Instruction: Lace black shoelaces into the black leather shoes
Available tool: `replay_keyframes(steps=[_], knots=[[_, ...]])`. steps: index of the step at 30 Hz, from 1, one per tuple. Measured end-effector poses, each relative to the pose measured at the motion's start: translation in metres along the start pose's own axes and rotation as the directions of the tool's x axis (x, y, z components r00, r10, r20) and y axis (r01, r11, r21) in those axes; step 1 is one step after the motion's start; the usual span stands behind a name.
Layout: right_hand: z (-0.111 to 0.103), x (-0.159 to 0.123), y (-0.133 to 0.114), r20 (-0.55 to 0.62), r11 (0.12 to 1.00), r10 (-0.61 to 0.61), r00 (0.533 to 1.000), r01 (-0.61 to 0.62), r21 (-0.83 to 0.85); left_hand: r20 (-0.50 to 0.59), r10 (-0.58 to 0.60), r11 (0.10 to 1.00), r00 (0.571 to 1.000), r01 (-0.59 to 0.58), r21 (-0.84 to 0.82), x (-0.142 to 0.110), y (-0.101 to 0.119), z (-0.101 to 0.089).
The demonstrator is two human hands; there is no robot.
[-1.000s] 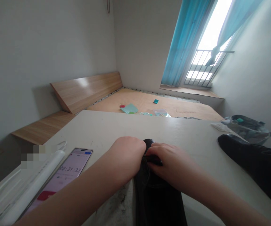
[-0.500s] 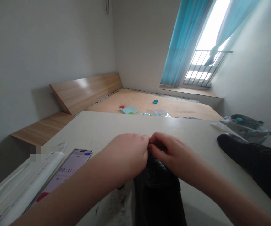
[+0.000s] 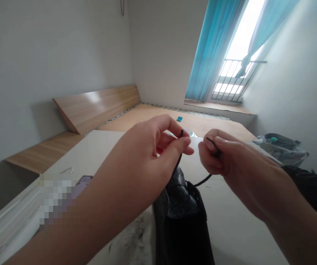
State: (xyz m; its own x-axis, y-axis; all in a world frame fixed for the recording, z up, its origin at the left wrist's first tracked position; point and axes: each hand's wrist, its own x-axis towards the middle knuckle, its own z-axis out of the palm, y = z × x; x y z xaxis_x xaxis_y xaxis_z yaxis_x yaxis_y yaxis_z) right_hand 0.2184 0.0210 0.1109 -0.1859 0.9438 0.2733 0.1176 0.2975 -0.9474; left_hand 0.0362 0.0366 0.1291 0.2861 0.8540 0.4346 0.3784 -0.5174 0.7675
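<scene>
A black leather shoe (image 3: 182,202) stands on the white table (image 3: 235,221), its heel end toward me. Above its left side, my left hand (image 3: 158,147) pinches one end of a black shoelace (image 3: 178,163) between thumb and fingers, the tip poking up. To the right, my right hand (image 3: 224,154) is closed on the other end of the lace, which runs slack down to the shoe. The two hands are apart, both raised over the shoe. The shoe's toe is hidden beyond its tongue and my left hand.
Another black shoe (image 3: 310,187) lies at the right, partly behind my right forearm. A phone (image 3: 83,183) and a white object in clear plastic (image 3: 12,224) are at the left. A bag (image 3: 285,147) stands past the table's right edge. Beyond is a wooden bed board (image 3: 210,127).
My hands were together low at the front of the shoe. They have risen and moved apart, each with a lace end now showing. My head view has shifted slightly.
</scene>
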Motion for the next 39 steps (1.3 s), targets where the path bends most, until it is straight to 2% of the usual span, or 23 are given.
replay_keyframes(steps=[6, 12, 18, 23, 28, 29, 31, 34, 35, 36, 38, 39], knots=[[0.020, 0.003, 0.010, 0.017, 0.953, 0.115, 0.993, -0.116, 0.281, 0.057, 0.069, 0.997, 0.996, -0.070, 0.014, 0.006, -0.008, 0.007], [0.021, 0.004, 0.019, 0.046, 0.870, 0.191, 0.981, -0.191, 0.454, 0.065, 0.096, 0.995, 0.993, -0.094, -0.033, 0.007, -0.014, 0.012], [0.016, 0.006, 0.017, 0.077, 0.894, 0.150, 0.986, -0.168, 0.415, 0.043, 0.134, 0.985, 0.990, -0.128, -0.118, 0.006, -0.012, 0.012], [0.014, 0.006, 0.017, 0.100, 0.921, 0.136, 0.986, -0.163, 0.354, 0.032, 0.098, 0.956, 0.995, -0.085, -0.279, 0.009, -0.012, 0.017], [0.015, 0.003, 0.025, 0.085, 0.934, 0.090, 0.992, -0.114, 0.339, 0.003, 0.107, 0.963, 0.994, -0.102, -0.248, 0.007, -0.010, 0.018], [0.015, 0.003, 0.025, 0.102, 0.932, 0.082, 0.991, -0.113, 0.345, -0.001, 0.109, 0.964, 0.994, -0.106, -0.243, 0.007, -0.010, 0.018], [0.014, 0.002, 0.024, 0.236, 0.921, 0.069, 0.969, -0.153, 0.358, -0.012, 0.109, 0.963, 0.994, -0.109, -0.246, 0.006, -0.009, 0.017], [0.008, 0.002, 0.017, 0.497, 0.886, 0.043, 0.867, -0.263, 0.383, 0.000, 0.119, 0.968, 0.993, -0.116, -0.224, 0.007, -0.010, 0.014], [0.005, 0.003, 0.015, 0.533, 0.890, 0.043, 0.845, -0.274, 0.363, 0.026, 0.118, 0.973, 0.993, -0.110, -0.201, 0.008, -0.012, 0.013], [0.002, 0.004, 0.014, 0.526, 0.917, 0.051, 0.849, -0.248, 0.312, 0.070, 0.102, 0.983, 0.992, -0.090, -0.161, 0.009, -0.015, 0.011], [-0.005, 0.007, 0.013, 0.412, 0.995, 0.065, 0.909, -0.087, 0.037, 0.226, -0.012, 0.999, 0.974, 0.004, 0.035, 0.010, -0.023, 0.006], [-0.007, 0.008, 0.015, 0.336, 0.984, 0.058, 0.940, 0.003, -0.179, 0.314, -0.115, 0.980, 0.943, 0.055, 0.191, 0.009, -0.028, 0.004]])
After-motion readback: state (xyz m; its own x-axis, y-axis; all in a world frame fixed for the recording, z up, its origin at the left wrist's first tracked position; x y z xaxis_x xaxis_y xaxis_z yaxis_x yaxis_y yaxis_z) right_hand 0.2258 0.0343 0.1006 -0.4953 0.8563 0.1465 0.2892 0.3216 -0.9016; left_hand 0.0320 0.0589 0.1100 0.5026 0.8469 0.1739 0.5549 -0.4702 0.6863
